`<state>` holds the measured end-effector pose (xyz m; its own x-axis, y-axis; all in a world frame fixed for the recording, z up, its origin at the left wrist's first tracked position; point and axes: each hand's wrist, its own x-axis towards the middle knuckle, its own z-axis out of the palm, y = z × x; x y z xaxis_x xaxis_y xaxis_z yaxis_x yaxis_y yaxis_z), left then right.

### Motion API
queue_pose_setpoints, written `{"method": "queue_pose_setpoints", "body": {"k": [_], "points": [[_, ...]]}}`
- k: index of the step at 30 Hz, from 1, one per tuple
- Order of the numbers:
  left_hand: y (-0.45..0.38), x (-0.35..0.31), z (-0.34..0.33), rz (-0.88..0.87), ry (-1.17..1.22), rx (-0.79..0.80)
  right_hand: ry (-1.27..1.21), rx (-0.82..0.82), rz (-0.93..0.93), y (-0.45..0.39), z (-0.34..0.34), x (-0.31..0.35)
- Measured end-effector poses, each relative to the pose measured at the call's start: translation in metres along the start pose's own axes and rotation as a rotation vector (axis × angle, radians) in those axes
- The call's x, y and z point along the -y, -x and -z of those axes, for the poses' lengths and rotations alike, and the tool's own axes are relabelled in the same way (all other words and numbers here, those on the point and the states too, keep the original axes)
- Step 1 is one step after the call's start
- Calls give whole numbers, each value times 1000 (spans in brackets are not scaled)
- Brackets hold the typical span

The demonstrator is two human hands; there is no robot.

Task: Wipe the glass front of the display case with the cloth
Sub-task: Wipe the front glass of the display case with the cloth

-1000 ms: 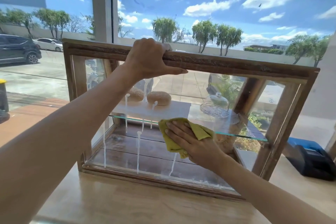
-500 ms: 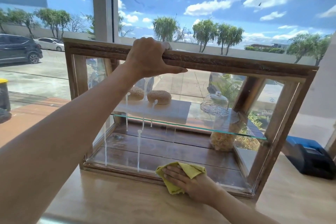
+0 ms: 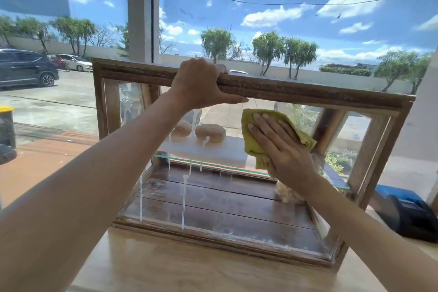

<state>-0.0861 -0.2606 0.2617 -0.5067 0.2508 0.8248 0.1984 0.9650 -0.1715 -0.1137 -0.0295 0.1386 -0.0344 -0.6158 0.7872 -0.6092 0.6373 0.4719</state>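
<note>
Right hand (image 3: pixel 282 152) flat, fingers spread, pressing yellow cloth (image 3: pixel 258 137) against upper glass front (image 3: pixel 213 197) of display case (image 3: pixel 296 93). Left hand (image 3: pixel 201 83) wrapped over the case's top rail. White drip streaks (image 3: pixel 183 199) on lower-left glass.

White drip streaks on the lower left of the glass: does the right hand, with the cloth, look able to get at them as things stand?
Probably yes. The right hand presses the cloth flat on the glass front, and the pane between it and the drip streaks is bare. The left hand grips the top frame, above that path.
</note>
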Motion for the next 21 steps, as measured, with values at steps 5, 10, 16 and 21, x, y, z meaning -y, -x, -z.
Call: {"method": "queue_pose_setpoints", "body": {"k": [5, 10, 16, 21], "points": [[-1, 0, 0, 23, -15, 9, 20, 50, 86, -13, -10, 4], [0, -2, 1, 19, -36, 6, 45, 107, 227, 0, -31, 25], [1, -1, 0, 23, -57, -30, 18, 171, 239, 49, -51, 57], [1, -2, -1, 39, -62, -24, 13, 289, 301, 97, -68, 80]]}}
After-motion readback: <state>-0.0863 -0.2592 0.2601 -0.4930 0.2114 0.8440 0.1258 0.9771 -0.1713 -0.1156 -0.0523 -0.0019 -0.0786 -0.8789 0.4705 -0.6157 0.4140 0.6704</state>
